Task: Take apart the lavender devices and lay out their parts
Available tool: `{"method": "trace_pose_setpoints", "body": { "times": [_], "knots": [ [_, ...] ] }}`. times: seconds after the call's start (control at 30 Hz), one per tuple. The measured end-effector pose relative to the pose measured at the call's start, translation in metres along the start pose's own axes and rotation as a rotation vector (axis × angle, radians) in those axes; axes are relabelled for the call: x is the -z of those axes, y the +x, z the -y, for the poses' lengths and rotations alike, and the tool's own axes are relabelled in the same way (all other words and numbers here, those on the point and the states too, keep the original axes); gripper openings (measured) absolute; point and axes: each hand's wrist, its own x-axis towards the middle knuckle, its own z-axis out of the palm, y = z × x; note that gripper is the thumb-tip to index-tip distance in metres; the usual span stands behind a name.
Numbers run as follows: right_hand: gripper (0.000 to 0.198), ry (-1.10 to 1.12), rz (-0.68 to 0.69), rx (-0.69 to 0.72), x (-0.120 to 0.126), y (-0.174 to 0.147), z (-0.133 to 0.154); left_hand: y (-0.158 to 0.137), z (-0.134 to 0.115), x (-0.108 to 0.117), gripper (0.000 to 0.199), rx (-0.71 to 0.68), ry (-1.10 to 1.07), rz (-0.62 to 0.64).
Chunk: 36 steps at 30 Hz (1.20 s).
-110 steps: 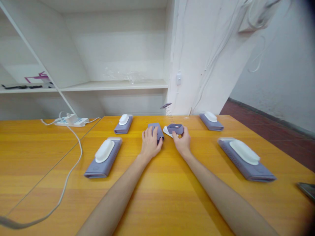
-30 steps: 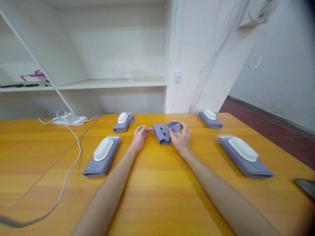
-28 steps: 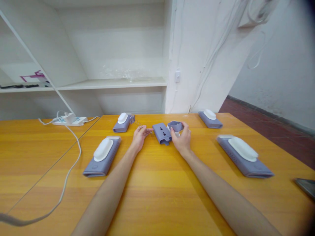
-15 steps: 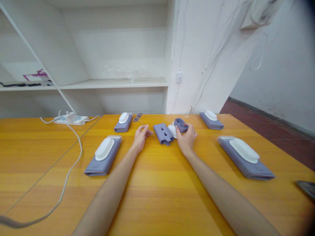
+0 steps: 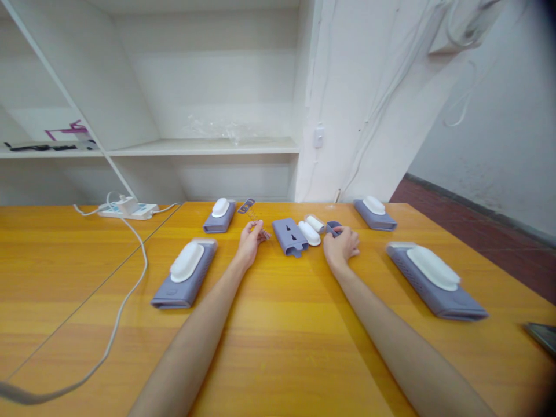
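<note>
My left hand (image 5: 249,243) is closed in a pinch beside a grey-purple flat case (image 5: 284,236). Something small and patterned shows at its fingertips, too small to name. My right hand (image 5: 341,248) is closed around a grey-purple oval cup (image 5: 333,227), low over the table; its fingers hide much of the cup. Between the hands, the case shows two dark keyhole slots and a tab at its near end. Against its right side lie a white oval piece (image 5: 308,233) and a shorter white piece (image 5: 315,223). Beyond my left hand lies a small purple frame with openings (image 5: 246,206).
Grey-purple cases with white oval tops stand at the left (image 5: 186,272), back left (image 5: 219,215), right (image 5: 434,281) and back right (image 5: 375,214). A white power strip (image 5: 130,209) with a cable (image 5: 125,298) lies at left. A dark flat object (image 5: 541,336) sits at the right edge.
My right hand has moved right with the oval cup, away from the case, uncovering the two white pieces. My left hand keeps its pinch in nearly the same place.
</note>
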Motion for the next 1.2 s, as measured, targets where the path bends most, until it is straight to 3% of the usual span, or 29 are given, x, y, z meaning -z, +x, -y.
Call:
{"method": "trace_pose_setpoints", "body": {
  "times": [0.33, 0.47, 0.57, 0.67, 0.77, 0.87, 1.03, 1.2],
  "knots": [
    [0.023, 0.003, -0.011, 0.071, -0.001, -0.003, 0.003, 0.0, 0.001, -0.001, 0.037, -0.02, 0.03, 0.002],
    [0.024, 0.032, -0.043, 0.16, 0.0, -0.006, 0.004, -0.002, 0.002, -0.004, 0.04, -0.057, 0.166, 0.0],
    [0.024, 0.057, -0.064, 0.246, 0.003, -0.008, 0.005, -0.007, 0.002, -0.007, 0.038, -0.197, 0.424, -0.003],
    [0.027, 0.113, -0.09, 0.354, 0.006, -0.011, 0.008, -0.016, 0.002, -0.012, 0.03, -0.466, 0.787, -0.052],
    [0.044, 0.202, -0.078, 0.528, 0.01, -0.016, 0.011, -0.023, 0.002, -0.017, 0.026, -0.711, 1.136, 0.02],
    [0.065, 0.275, 0.003, 0.684, 0.012, -0.022, 0.013, -0.026, 0.003, -0.02, 0.034, -0.829, 1.392, 0.103],
    [0.075, 0.376, 0.139, 0.767, 0.013, -0.029, 0.015, -0.025, 0.005, -0.019, 0.049, -0.893, 1.518, 0.098],
    [0.05, 0.421, 0.22, 0.816, 0.009, -0.026, 0.013, -0.024, 0.006, -0.02, 0.047, -0.912, 1.492, 0.133]
  ]
}}
